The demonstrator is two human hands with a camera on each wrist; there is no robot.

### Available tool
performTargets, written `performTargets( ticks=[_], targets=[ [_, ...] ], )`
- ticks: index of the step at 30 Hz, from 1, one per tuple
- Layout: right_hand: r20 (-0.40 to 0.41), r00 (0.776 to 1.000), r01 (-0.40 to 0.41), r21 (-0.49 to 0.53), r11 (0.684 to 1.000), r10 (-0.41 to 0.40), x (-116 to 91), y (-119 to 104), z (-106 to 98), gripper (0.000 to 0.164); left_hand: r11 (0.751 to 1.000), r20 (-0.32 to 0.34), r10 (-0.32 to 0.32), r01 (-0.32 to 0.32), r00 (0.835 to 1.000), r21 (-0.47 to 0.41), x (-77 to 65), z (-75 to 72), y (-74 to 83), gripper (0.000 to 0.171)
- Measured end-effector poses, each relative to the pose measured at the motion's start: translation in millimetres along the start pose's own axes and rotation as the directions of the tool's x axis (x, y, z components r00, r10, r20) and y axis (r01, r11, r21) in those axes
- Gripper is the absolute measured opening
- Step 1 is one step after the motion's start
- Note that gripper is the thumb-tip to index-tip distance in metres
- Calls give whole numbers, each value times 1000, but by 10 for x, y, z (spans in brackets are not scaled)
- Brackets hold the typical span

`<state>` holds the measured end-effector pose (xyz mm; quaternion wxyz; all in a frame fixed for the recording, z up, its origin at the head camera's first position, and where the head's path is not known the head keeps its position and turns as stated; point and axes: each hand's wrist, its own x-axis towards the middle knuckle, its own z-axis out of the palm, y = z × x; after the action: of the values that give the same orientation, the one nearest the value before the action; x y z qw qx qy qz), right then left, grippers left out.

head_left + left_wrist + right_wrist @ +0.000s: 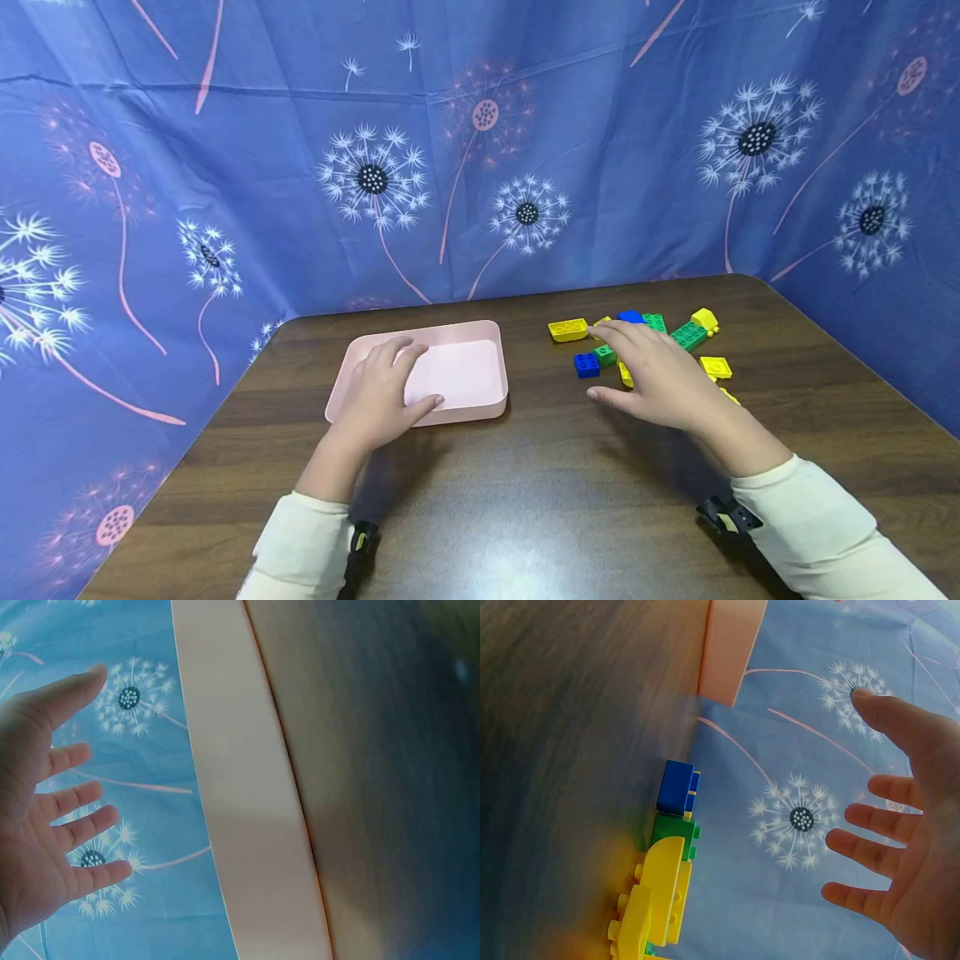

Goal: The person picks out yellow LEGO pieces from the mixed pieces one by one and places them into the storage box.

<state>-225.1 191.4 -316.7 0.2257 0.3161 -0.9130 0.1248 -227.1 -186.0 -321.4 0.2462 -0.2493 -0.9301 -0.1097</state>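
Observation:
My left hand (380, 394) hovers over the left part of a shallow pink tray (491, 408), fingers spread and holding nothing. In the left wrist view its palm and straight fingers show beside the tray's side wall (232, 780). Above the pile of toy building bricks is my right hand (660, 371), also spread and holding nothing, hiding some of them. A blue brick (587, 365), a green brick (604, 355) and a yellow brick (567, 330) lie left of its fingers. The right wrist view shows a curved yellow brick (666, 892) low on the table.
Beyond the right hand lie a long green brick (688, 335), a yellow piece (705, 320) and a flat yellow brick (716, 367). All stand on a dark wooden table (525, 500). A blue dandelion-print cloth (600, 125) hangs behind it.

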Motion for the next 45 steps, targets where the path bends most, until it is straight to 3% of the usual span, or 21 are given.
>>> performTargets(
  ticks=[4,7,16,23,33,36,40,43,45],
  targets=[
    [-4,1000,-1,11,1000,1,4,7,3,75,1000,-34,12,-13,999,-29,11,-26,-111,68],
    [-9,1000,12,12,1000,-12,14,18,2,75,998,-29,-14,12,999,-66,15,-77,-188,68],
    [-26,999,30,5,1000,-30,-1,41,22,72,951,50,-196,202,979,-234,-44,-251,-432,64],
    [-44,998,38,-3,999,-38,0,53,-1,69,901,63,-311,315,948,-297,-80,-310,-656,57],
    [-80,995,62,9,998,-61,-5,84,37,65,836,109,-458,469,882,-286,-269,-338,-1021,61],
    [-80,995,64,7,998,-63,-10,99,46,65,794,155,-493,515,856,-322,-301,-300,-1095,61],
    [-67,996,58,4,998,-58,-15,106,46,65,716,246,-533,586,810,-380,-330,-239,-1162,62],
    [-60,997,49,5,999,-49,-12,103,48,65,609,331,-550,640,766,-469,-351,-202,-1210,64],
    [-49,998,43,6,999,-43,-8,98,54,65,508,391,-561,676,730,-534,-370,-186,-1244,65]
  ],
)
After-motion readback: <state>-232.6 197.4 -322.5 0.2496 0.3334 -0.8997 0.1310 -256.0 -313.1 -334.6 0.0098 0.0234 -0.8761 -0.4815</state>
